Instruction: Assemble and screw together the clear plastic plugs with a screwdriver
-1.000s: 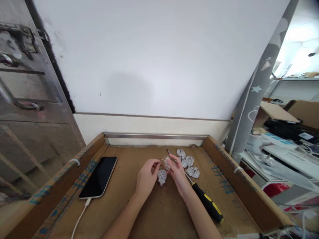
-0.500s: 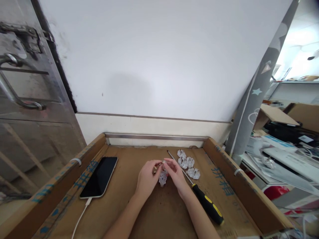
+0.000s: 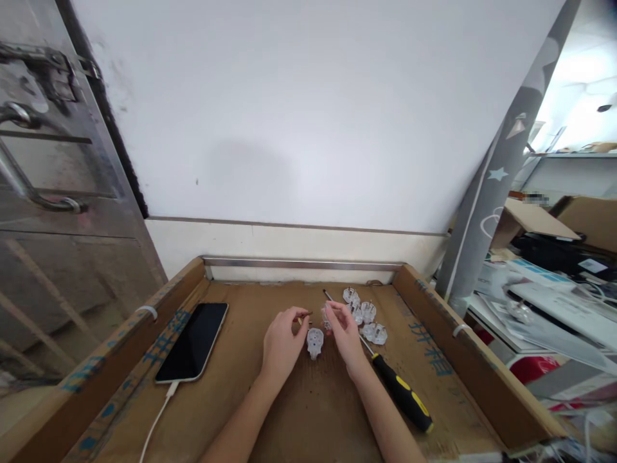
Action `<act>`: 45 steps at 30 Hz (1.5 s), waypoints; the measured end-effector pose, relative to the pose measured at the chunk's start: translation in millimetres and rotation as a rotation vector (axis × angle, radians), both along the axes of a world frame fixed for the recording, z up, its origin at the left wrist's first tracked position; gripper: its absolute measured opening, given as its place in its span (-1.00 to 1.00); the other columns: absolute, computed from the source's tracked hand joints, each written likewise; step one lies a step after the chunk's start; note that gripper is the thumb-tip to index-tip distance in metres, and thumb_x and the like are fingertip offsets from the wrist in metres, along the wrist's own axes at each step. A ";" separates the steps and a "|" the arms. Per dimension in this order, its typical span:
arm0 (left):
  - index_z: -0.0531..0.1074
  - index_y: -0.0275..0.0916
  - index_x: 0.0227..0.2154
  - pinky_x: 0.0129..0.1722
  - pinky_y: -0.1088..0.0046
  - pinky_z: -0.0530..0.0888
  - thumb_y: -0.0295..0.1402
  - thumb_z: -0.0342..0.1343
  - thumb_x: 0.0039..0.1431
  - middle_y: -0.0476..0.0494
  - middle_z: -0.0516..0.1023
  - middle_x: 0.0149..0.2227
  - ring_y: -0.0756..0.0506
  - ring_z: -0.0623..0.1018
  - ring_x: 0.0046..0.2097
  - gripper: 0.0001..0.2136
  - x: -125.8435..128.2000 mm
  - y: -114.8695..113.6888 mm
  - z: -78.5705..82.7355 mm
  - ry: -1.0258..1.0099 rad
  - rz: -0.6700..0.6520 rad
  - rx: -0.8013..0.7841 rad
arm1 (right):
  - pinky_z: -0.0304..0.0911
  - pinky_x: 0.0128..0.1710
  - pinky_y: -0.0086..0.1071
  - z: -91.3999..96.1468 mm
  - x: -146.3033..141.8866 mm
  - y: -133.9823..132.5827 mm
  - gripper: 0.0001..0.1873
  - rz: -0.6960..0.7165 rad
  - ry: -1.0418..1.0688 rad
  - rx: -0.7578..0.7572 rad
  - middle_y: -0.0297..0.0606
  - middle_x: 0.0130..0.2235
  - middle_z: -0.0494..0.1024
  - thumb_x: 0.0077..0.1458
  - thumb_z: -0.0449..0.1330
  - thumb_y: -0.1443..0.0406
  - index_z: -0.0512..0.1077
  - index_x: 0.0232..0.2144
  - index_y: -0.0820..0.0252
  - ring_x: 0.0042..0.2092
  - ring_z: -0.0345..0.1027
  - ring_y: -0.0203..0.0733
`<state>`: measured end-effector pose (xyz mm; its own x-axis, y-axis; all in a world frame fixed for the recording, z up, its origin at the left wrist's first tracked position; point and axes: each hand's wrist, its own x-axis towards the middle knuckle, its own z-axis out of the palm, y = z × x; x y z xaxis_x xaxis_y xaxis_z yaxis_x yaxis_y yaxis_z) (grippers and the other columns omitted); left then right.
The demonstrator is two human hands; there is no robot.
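Note:
Small brass-coloured metal pieces (image 3: 303, 319) are pinched between the thumb and fingers of my left hand (image 3: 282, 341). My right hand (image 3: 344, 337) grips a clear plastic plug part (image 3: 326, 317) in its fingertips. Between the two hands, a clear plug shell (image 3: 315, 343) lies on the cardboard, apart from both. Beyond my right hand sit several clear plugs with metal pins (image 3: 375, 334), one partly hidden by the fingers. A screwdriver (image 3: 402, 392) with a black and yellow handle lies right of my right forearm, its shaft passing behind that hand.
A cardboard-lined tray (image 3: 241, 399) with raised side walls forms the work surface. On its left lies a phone (image 3: 193, 343) with a white cable (image 3: 155, 424) plugged in. A white wall stands behind, a metal door (image 3: 72, 167) at left, and a cluttered table at right.
My hands have drawn apart. The right hand has moved slightly right with the clear plug part, the left keeps the brass pieces, and the shell between them is more exposed.

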<state>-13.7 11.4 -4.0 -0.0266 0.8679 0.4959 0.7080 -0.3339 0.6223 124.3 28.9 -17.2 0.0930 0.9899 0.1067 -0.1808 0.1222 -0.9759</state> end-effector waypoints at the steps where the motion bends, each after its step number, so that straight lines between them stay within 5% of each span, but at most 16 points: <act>1: 0.42 -0.15 -0.31 -0.26 0.36 0.40 -0.34 -0.01 0.13 -0.05 0.53 -0.33 -0.11 0.50 -0.26 -0.87 -0.4 0.1 -0.2 0.001 0.004 -0.004 | 0.19 -0.42 -0.44 0.0 -0.9 -1.1 -0.47 -0.008 -0.017 0.015 -0.22 -0.31 0.43 -0.13 0.17 -0.06 0.31 -0.22 0.20 -0.36 0.29 -0.28; 7: 0.41 -0.14 -0.29 -0.25 0.36 0.41 -0.34 -0.03 0.15 -0.05 0.53 -0.31 -0.10 0.51 -0.25 -0.86 -1.7 1.7 -3.0 0.003 -0.013 -0.038 | 0.21 -0.24 -0.38 -0.6 -1.5 -5.7 -0.57 -0.020 -0.133 0.083 -0.22 -0.31 0.44 -0.04 0.12 0.00 0.34 -0.23 0.19 -0.28 0.30 -0.24; 22: 0.41 -0.13 -0.31 -0.27 0.40 0.37 -0.41 -0.03 0.13 -0.05 0.53 -0.31 -0.10 0.49 -0.25 -0.86 1.5 -0.5 -4.9 0.082 -0.108 -0.123 | 0.22 -0.32 -0.40 -5.9 -3.1 -7.5 -0.74 0.115 -0.391 0.134 -0.22 -0.32 0.47 0.03 0.08 0.16 0.35 -0.28 0.21 -0.33 0.33 -0.26; 30: 0.40 -0.17 -0.28 -0.22 0.41 0.33 -0.41 -0.06 0.17 -0.07 0.52 -0.27 -0.10 0.47 -0.20 -0.85 -4.0 4.3 -4.1 0.143 -0.023 -0.154 | 0.21 -0.25 -0.38 -11.6 -2.1 -5.1 -0.76 0.071 -0.519 0.166 -0.21 -0.30 0.44 -0.02 0.10 0.23 0.38 -0.29 0.24 -0.28 0.29 -0.26; 45: 0.41 -0.22 -0.31 -0.16 0.34 0.32 -0.41 -0.12 0.20 -0.11 0.49 -0.24 -0.13 0.41 -0.15 -0.81 -2.1 3.2 -6.6 0.220 -0.091 -0.142 | 0.18 -0.22 -0.39 -10.7 -1.4 -6.8 -0.76 0.056 -0.623 0.222 -0.22 -0.30 0.42 0.06 0.04 0.23 0.43 -0.30 0.22 -0.27 0.28 -0.27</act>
<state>-15.7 14.7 -10.6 0.1497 0.9229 0.3548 0.8021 -0.3232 0.5022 122.9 22.1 -28.0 -0.1030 0.9397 0.3260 0.3973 0.3393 -0.8526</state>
